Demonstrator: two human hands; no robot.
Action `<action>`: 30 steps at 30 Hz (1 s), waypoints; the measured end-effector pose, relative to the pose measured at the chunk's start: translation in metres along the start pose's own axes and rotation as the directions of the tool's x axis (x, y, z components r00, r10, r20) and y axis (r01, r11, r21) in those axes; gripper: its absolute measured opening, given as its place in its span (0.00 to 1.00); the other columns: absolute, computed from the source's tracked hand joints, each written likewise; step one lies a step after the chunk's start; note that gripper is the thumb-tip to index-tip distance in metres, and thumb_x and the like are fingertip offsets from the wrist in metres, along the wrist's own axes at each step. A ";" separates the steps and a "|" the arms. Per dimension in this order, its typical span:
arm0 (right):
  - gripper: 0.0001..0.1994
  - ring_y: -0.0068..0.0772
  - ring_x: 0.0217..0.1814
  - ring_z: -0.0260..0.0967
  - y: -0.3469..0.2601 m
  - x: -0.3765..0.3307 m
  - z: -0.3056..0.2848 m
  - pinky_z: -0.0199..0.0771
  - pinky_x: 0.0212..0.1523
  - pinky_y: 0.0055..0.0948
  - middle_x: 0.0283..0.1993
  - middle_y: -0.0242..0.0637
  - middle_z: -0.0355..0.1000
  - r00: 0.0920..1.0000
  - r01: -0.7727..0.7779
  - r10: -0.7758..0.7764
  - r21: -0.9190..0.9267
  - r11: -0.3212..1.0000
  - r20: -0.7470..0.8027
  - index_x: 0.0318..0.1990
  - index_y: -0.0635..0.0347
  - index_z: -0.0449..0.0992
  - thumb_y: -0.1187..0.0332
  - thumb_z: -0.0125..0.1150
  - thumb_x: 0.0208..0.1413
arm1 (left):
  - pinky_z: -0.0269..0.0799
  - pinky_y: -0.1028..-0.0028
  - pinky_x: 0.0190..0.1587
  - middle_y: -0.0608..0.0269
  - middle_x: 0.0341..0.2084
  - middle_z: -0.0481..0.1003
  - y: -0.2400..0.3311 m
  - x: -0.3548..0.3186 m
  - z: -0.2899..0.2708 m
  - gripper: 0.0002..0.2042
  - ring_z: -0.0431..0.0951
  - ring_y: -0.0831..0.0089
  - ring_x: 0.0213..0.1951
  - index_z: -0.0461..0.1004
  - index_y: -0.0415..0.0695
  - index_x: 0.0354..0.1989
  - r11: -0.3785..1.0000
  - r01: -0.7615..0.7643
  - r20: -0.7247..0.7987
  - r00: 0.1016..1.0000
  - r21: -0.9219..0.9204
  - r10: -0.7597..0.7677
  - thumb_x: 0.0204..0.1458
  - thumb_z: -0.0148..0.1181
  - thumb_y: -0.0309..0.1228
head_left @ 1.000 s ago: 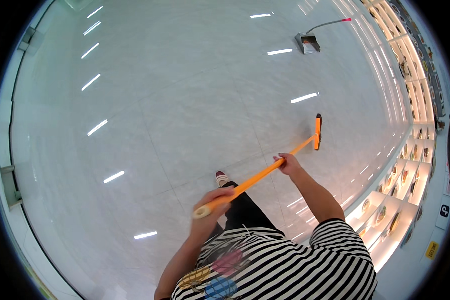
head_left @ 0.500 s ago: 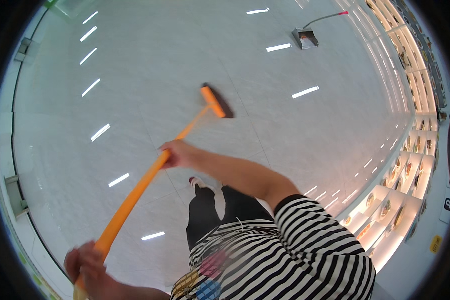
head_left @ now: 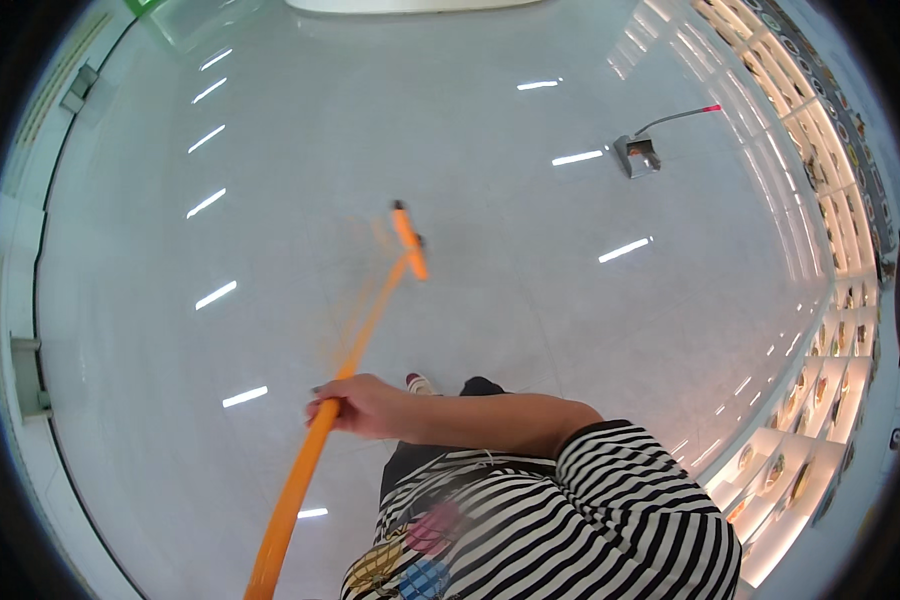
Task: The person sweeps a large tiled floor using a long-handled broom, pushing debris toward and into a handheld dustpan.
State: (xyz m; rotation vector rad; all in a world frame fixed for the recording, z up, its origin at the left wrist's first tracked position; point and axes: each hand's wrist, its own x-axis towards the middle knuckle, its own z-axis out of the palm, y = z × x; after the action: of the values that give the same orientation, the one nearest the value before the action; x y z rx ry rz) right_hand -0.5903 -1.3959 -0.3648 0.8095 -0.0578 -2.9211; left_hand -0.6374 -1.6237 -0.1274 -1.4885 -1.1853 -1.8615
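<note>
R hand [head_left: 355,405]: closed around orange broom handle [head_left: 305,475], mid-shaft.
L hand: not in view.
Broom head [head_left: 409,243]: on grey floor [head_left: 530,280], blurred.
Dustpan [head_left: 638,153]: far, upper right.

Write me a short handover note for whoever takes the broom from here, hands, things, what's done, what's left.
Right hand: closed around the orange broom handle, partway along it.
Left hand: out of view; the handle's lower end runs off the bottom edge.
Broom head: out ahead on the pale glossy floor, blurred by motion.
Dustpan with long handle: standing far off to the right, near the lit shelves.
Done: cannot tell, no visible dirt or pile.
Left: likely more sweeping, then fetching the dustpan.
</note>
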 end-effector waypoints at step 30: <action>0.06 0.39 0.31 0.70 -0.304 0.195 0.044 0.77 0.33 0.34 0.28 0.41 0.63 0.973 -0.186 0.192 0.054 0.981 -0.128 0.27 0.64 0.60 0.79 0.51 0.46 | 0.64 0.67 0.17 0.56 0.09 0.64 -0.304 0.094 0.271 0.08 0.64 0.67 0.12 0.66 0.32 0.25 0.814 0.376 0.283 0.803 0.442 -0.525 0.48 0.44 0.26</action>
State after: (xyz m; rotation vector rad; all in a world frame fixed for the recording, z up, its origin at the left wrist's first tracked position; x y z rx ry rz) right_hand -0.8082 -1.1167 -0.4471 0.9475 -0.1755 -2.6901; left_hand -0.7621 -1.2252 -0.1287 -1.4824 -2.1276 -1.5072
